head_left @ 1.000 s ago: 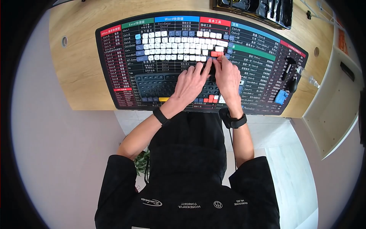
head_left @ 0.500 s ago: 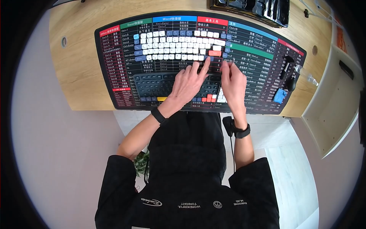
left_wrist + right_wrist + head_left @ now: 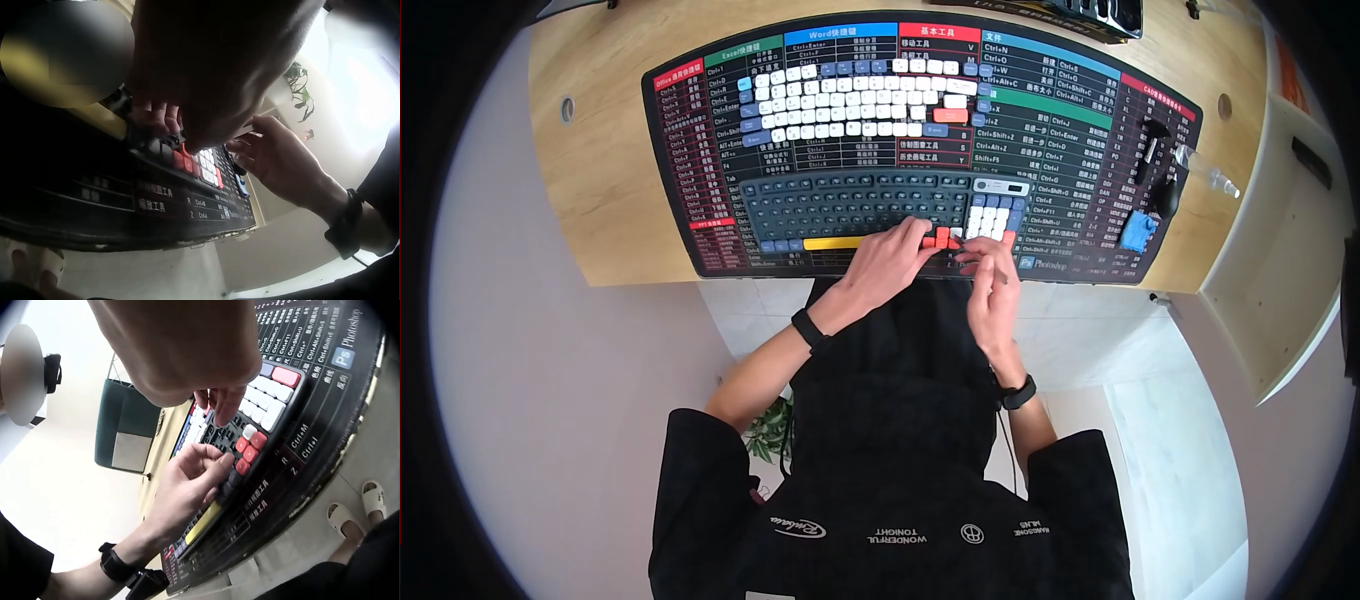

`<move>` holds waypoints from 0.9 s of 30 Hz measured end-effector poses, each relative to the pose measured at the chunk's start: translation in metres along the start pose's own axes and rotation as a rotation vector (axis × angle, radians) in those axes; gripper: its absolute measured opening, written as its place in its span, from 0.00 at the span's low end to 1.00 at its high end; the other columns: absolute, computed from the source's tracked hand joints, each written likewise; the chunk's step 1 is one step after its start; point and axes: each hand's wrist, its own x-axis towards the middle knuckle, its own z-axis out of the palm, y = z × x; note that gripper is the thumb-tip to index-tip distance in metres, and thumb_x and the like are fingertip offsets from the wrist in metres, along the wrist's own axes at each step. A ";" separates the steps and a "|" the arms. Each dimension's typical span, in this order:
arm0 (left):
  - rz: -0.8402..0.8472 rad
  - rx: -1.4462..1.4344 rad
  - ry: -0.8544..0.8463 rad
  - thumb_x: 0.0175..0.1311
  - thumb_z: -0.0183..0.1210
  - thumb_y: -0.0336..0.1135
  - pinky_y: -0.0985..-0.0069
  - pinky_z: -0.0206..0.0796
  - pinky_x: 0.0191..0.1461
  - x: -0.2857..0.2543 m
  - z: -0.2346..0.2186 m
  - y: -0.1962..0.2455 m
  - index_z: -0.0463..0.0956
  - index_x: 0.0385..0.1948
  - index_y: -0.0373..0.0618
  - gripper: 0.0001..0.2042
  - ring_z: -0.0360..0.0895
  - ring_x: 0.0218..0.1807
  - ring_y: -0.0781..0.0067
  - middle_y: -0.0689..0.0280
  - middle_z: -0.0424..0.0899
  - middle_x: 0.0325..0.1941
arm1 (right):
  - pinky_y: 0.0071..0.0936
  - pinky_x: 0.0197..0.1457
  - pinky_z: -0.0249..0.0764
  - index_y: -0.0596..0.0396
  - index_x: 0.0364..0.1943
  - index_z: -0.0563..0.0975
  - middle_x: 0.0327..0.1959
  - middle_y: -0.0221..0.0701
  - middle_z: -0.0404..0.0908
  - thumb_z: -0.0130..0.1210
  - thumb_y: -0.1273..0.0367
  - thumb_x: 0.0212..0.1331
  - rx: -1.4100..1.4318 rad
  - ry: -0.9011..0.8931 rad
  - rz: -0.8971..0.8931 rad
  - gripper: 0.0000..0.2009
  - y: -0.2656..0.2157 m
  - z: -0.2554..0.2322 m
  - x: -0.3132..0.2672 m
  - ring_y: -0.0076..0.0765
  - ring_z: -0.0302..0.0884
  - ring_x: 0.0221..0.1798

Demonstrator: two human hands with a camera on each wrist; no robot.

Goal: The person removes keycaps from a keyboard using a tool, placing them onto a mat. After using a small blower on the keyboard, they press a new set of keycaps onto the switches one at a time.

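Keyboard (image 3: 855, 208) in the head view lies along the near edge of the shortcut-printed desk mat (image 3: 1090, 150), many of its switches bare. A yellow spacebar (image 3: 828, 243) sits at its near edge, red keycaps (image 3: 943, 237) to the right of that, and white number pad keycaps (image 3: 988, 219) towards the right end. Loose keycaps (image 3: 840, 105), mostly white, lie in rows on the mat beyond the keyboard. The left hand (image 3: 887, 263) reaches in over the near edge, fingers bent, tips right at the red keycaps. The right hand (image 3: 994, 308) is beside it, near the lower end of the number pad, fingers curled. A blue cloth (image 3: 1138, 231) lies near the mat's right edge.

In the left wrist view, the right hand curls its fingers and thumb round a slim tool (image 3: 247, 129); its kind cannot be told. The left hand's fingers are dim and partly hidden, down by the red keycaps.

In the right wrist view, the left hand's thumb and forefinger come close together just beside the red keycaps; whether they grip one cannot be told. The hands are near each other but apart.
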 end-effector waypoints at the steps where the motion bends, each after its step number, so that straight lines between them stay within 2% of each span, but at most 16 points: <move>1: 0.001 -0.035 0.034 0.67 0.66 0.32 0.59 0.76 0.34 0.001 0.006 0.003 0.71 0.49 0.37 0.16 0.86 0.38 0.49 0.53 0.84 0.42 | 0.28 0.46 0.81 0.65 0.50 0.78 0.51 0.39 0.79 0.41 0.74 0.80 -0.018 -0.002 -0.030 0.12 0.000 0.004 -0.003 0.33 0.83 0.44; 4: -0.016 -0.061 0.060 0.67 0.64 0.30 0.58 0.76 0.34 0.004 0.016 0.006 0.71 0.50 0.38 0.15 0.86 0.37 0.49 0.52 0.85 0.42 | 0.33 0.48 0.82 0.63 0.53 0.77 0.54 0.41 0.79 0.44 0.75 0.78 -0.025 -0.013 -0.065 0.11 0.007 0.011 -0.011 0.39 0.84 0.48; 6: -0.033 -0.055 0.054 0.68 0.63 0.29 0.58 0.76 0.33 0.007 0.019 0.008 0.71 0.50 0.38 0.14 0.86 0.37 0.49 0.52 0.85 0.43 | 0.35 0.48 0.82 0.62 0.55 0.77 0.55 0.42 0.79 0.46 0.75 0.76 -0.168 -0.029 -0.188 0.11 0.015 0.014 -0.011 0.46 0.84 0.50; 7: -0.029 -0.028 0.077 0.69 0.62 0.29 0.60 0.76 0.32 0.007 0.020 0.009 0.70 0.49 0.39 0.12 0.86 0.36 0.51 0.54 0.84 0.40 | 0.37 0.49 0.81 0.61 0.55 0.77 0.57 0.42 0.79 0.48 0.76 0.75 -0.204 -0.044 -0.186 0.11 0.015 0.012 -0.013 0.51 0.83 0.52; 11: 0.019 0.038 0.122 0.69 0.60 0.28 0.63 0.75 0.30 0.006 0.024 0.008 0.70 0.47 0.41 0.10 0.85 0.34 0.54 0.57 0.82 0.38 | 0.37 0.49 0.81 0.61 0.56 0.77 0.57 0.41 0.79 0.48 0.76 0.75 -0.224 -0.024 -0.233 0.11 0.015 0.012 -0.013 0.50 0.83 0.52; 17: 0.013 0.057 0.111 0.68 0.61 0.27 0.60 0.75 0.31 0.006 0.028 0.006 0.72 0.48 0.43 0.10 0.85 0.36 0.51 0.60 0.83 0.39 | 0.36 0.52 0.81 0.63 0.56 0.76 0.57 0.43 0.79 0.47 0.77 0.75 -0.210 -0.036 -0.230 0.12 0.026 0.012 -0.013 0.50 0.84 0.53; 19: 0.026 0.059 0.105 0.69 0.61 0.27 0.60 0.75 0.31 0.006 0.027 0.004 0.72 0.47 0.43 0.10 0.85 0.36 0.51 0.60 0.82 0.39 | 0.33 0.54 0.82 0.66 0.55 0.77 0.56 0.44 0.79 0.43 0.76 0.78 -0.001 0.000 -0.177 0.12 0.029 0.013 -0.009 0.45 0.84 0.53; 20: 0.041 0.058 0.096 0.69 0.61 0.28 0.60 0.75 0.31 0.006 0.026 0.003 0.71 0.47 0.43 0.10 0.85 0.35 0.51 0.60 0.82 0.39 | 0.33 0.54 0.82 0.66 0.55 0.77 0.56 0.44 0.79 0.43 0.76 0.78 0.000 -0.001 -0.178 0.12 0.030 0.013 -0.008 0.45 0.84 0.53; 23: 0.046 0.071 0.036 0.69 0.61 0.28 0.60 0.75 0.31 0.007 0.022 0.001 0.71 0.47 0.43 0.10 0.85 0.35 0.50 0.59 0.83 0.39 | 0.30 0.56 0.83 0.69 0.52 0.78 0.53 0.43 0.81 0.37 0.71 0.82 0.138 0.019 -0.030 0.17 0.028 0.012 -0.005 0.38 0.85 0.53; 27: 0.035 0.043 0.019 0.70 0.61 0.30 0.59 0.75 0.31 0.011 0.018 0.000 0.71 0.46 0.43 0.09 0.85 0.35 0.49 0.57 0.84 0.39 | 0.30 0.56 0.83 0.71 0.52 0.78 0.53 0.42 0.82 0.37 0.70 0.83 0.206 0.020 0.007 0.18 0.038 0.009 -0.001 0.38 0.85 0.52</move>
